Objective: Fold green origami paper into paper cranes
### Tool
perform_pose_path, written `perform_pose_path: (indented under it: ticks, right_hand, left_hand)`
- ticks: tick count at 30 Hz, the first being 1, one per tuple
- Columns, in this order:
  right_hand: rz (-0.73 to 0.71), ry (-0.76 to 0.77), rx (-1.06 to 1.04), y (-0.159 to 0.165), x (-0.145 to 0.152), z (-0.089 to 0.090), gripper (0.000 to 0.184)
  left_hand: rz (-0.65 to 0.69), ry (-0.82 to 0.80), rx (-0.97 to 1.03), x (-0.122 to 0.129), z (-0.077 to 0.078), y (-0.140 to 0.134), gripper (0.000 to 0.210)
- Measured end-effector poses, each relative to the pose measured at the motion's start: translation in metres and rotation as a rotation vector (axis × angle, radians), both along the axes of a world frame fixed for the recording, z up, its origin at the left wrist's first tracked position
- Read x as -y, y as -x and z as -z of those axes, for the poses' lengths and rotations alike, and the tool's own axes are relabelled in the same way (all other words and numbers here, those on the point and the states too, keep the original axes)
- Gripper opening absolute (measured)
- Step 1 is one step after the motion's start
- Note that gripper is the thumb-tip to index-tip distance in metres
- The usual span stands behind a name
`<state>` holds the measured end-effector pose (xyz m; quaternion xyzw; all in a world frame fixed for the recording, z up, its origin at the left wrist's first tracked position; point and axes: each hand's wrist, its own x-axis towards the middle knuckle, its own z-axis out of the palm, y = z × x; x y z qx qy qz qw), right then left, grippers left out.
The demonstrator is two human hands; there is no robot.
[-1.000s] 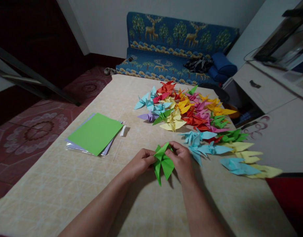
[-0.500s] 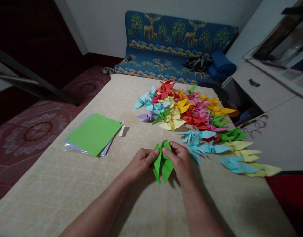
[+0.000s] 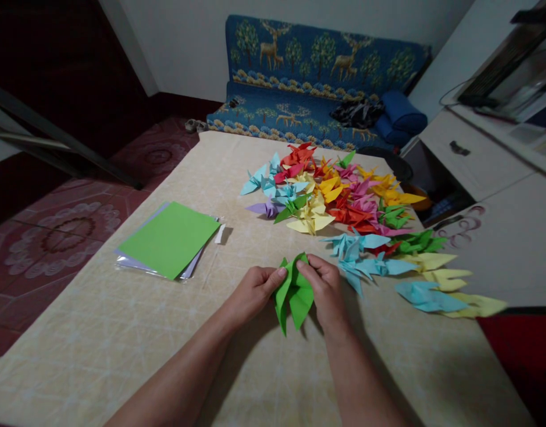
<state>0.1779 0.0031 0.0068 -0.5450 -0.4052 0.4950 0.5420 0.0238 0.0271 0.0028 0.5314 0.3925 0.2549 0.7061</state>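
A partly folded piece of green origami paper (image 3: 294, 293) is held between both hands, a little above the table. My left hand (image 3: 257, 292) pinches its left side, thumb on top. On the right side, my right hand (image 3: 325, 289) grips it with the thumb near the upper edge; the fingers beneath are hidden. Two pointed flaps hang down toward me, and the folds between the thumbs stand apart. Just beyond my right hand lie light blue paper cranes (image 3: 350, 252).
A large group of colourful folded cranes (image 3: 330, 190) covers the table's far right. A stack of paper with a green sheet on top (image 3: 170, 240) lies at left, a small white strip (image 3: 220, 233) beside it. Behind the patterned tablecloth (image 3: 166, 344) stands a blue sofa (image 3: 299, 65); a cabinet (image 3: 499, 237) is at right.
The green paper's folds have spread wider between my thumbs. My right thumb has shifted slightly up and to the right, and the flaps have tilted a little.
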Motion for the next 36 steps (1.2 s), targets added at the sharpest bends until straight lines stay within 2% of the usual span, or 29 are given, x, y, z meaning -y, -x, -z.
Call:
perform_pose_path:
  ticks: [9,14,20,26,31,36]
  right_hand:
    - [-0.04,-0.107,0.088,-0.0052,-0.0027,0.0022,0.012]
    - [-0.034,-0.159,0.106,-0.0053,-0.004,0.0017,0.011]
    - [0.005,-0.148,0.113,-0.0034,-0.0032,0.0003,0.013]
    - [0.044,-0.045,0.034,-0.001,-0.0029,0.0016,0.014]
    - [0.069,-0.054,0.017,-0.0022,-0.0029,0.0035,0.019]
    - [0.035,-0.027,0.125,-0.0004,-0.0012,-0.0019,0.024]
  left_hand:
    - [-0.023,0.048,-0.002,0.0002,0.0011,0.0015,0.059]
    - [-0.007,0.015,0.019,-0.0004,0.0011,0.0011,0.055]
    - [-0.024,-0.072,-0.018,-0.0036,0.0015,0.0008,0.052]
    - [-0.052,-0.261,-0.097,-0.0054,0.001,0.0021,0.052]
    - [-0.038,-0.281,-0.121,-0.0052,0.0005,0.0027,0.05]
    - [-0.041,-0.321,-0.138,-0.005,-0.0017,0.0035,0.051]
